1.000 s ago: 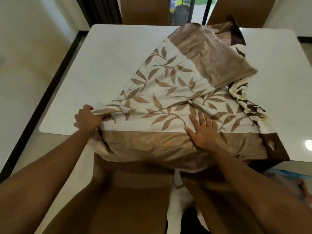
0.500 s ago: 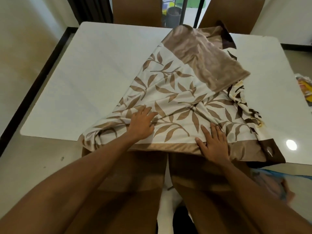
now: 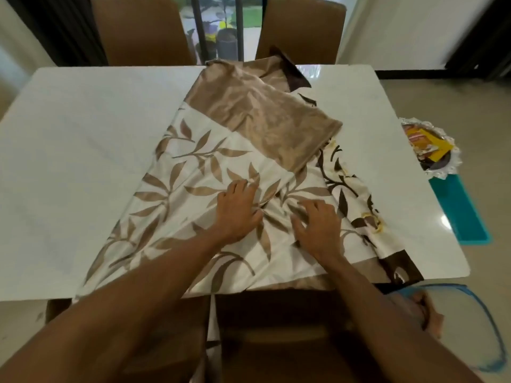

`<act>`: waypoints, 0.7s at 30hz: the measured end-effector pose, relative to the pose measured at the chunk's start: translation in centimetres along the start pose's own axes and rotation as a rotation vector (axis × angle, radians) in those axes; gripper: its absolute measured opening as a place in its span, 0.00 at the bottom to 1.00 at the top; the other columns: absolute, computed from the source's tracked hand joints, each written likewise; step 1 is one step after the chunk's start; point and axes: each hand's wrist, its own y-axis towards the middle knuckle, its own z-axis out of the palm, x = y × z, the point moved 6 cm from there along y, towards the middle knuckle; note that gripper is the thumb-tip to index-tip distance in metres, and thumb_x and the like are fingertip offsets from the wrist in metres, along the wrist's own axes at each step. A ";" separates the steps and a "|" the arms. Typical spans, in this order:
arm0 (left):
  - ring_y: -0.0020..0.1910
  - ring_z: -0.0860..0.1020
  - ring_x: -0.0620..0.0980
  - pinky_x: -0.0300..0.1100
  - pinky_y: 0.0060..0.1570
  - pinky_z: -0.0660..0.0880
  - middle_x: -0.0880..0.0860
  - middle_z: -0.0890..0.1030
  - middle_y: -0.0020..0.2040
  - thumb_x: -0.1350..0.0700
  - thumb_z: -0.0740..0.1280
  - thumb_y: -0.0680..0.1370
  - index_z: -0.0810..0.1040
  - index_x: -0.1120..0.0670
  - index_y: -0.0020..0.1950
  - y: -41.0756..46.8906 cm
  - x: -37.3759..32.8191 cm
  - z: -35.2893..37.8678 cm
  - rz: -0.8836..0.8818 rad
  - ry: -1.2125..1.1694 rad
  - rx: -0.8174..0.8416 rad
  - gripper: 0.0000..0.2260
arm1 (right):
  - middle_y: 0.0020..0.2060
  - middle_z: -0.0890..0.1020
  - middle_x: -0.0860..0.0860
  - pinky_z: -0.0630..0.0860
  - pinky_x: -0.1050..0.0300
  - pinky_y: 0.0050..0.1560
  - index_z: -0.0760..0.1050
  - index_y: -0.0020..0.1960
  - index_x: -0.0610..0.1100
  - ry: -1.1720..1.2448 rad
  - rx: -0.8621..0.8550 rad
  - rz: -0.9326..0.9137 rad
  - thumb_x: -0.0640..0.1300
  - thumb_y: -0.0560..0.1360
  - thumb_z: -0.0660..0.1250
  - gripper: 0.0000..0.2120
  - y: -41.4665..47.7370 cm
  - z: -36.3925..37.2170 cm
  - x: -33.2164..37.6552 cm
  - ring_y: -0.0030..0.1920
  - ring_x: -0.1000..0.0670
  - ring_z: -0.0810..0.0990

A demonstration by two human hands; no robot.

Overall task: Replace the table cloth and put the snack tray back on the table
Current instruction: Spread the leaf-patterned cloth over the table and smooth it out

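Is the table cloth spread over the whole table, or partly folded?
Partly folded. The table cloth covers only the middle of the table; its brown end lies doubled on top, and bare tabletop shows at both sides.

table cloth (image 3: 210, 167) — leaf-print, half-unfolded on table (image 3: 83, 134) | snack tray (image 3: 445, 172) — off table, right side

Leaf-patterned table cloth (image 3: 210, 172) lies partly unfolded on the white table (image 3: 83, 134); its tan border panel is folded over toward the far side and its near edge hangs over the table's near edge. Left hand (image 3: 237, 214) and right hand (image 3: 318, 228) rest palm-down side by side on the cloth, fingers spread. The snack tray (image 3: 431, 145) sits off the table, beyond its right edge, adjoining a teal surface (image 3: 459, 211).
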 end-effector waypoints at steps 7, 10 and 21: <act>0.62 0.71 0.58 0.56 0.57 0.71 0.54 0.73 0.62 0.48 0.65 0.77 0.72 0.50 0.65 9.5 -4.5 2.1 -0.239 0.068 0.022 0.18 | 0.73 0.71 0.43 0.64 0.34 0.72 0.70 0.73 0.52 -0.093 0.168 -0.065 0.65 0.75 0.60 0.30 11.5 4.2 -5.7 0.73 0.38 0.67; 0.54 0.77 0.58 0.49 0.51 0.73 0.54 0.80 0.54 0.56 0.62 0.77 0.78 0.52 0.57 12.1 -5.2 1.9 -0.309 -0.200 -0.083 0.10 | 0.79 0.63 0.46 0.54 0.37 0.77 0.64 0.77 0.57 -0.123 0.205 -0.084 0.70 0.78 0.54 0.31 12.0 5.1 -8.0 0.79 0.40 0.58; 0.56 0.75 0.53 0.27 0.42 0.75 0.54 0.76 0.59 0.61 0.54 0.83 0.73 0.59 0.68 16.0 -2.8 -2.7 -0.679 -0.896 -0.343 0.16 | 0.77 0.67 0.49 0.55 0.38 0.75 0.67 0.73 0.57 -0.164 0.128 0.082 0.72 0.76 0.52 0.32 9.8 -1.6 -21.0 0.77 0.42 0.60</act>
